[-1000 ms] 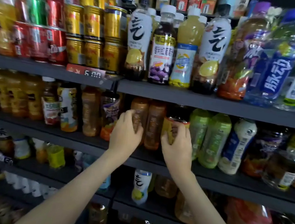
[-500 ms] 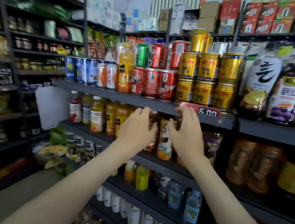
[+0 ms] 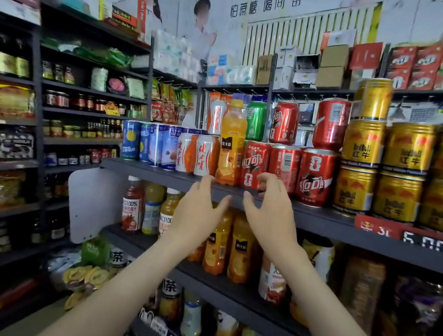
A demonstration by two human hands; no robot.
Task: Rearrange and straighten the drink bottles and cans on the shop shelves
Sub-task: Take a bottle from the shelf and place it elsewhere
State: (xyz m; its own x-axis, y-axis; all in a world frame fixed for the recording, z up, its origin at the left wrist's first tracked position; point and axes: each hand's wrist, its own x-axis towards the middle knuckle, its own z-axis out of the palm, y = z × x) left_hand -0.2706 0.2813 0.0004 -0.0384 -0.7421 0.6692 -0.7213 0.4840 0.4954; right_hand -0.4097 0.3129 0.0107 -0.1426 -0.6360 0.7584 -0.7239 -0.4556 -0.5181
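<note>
Both hands are raised side by side, close but not touching, and hold nothing; the left hand (image 3: 196, 215) sits just below the orange juice bottle (image 3: 231, 143), its fingers loose and the thumb spread toward the other hand; the right hand (image 3: 271, 212) is below and to the right of that bottle, fingers bent over the dark shelf edge (image 3: 157, 172), though whether they touch it cannot be told; the bottle stands upright on this shelf at the front of the row; immediately right of it are red cola cans (image 3: 255, 164) stacked two high, and further right gold cans (image 3: 402, 170); immediately left of it stand white-and-orange cans (image 3: 196, 153), then blue cans (image 3: 144, 141); behind it to the right is a green can (image 3: 255, 120); one shelf below it stand more orange bottles (image 3: 216, 244), partly hidden by the wrists
</note>
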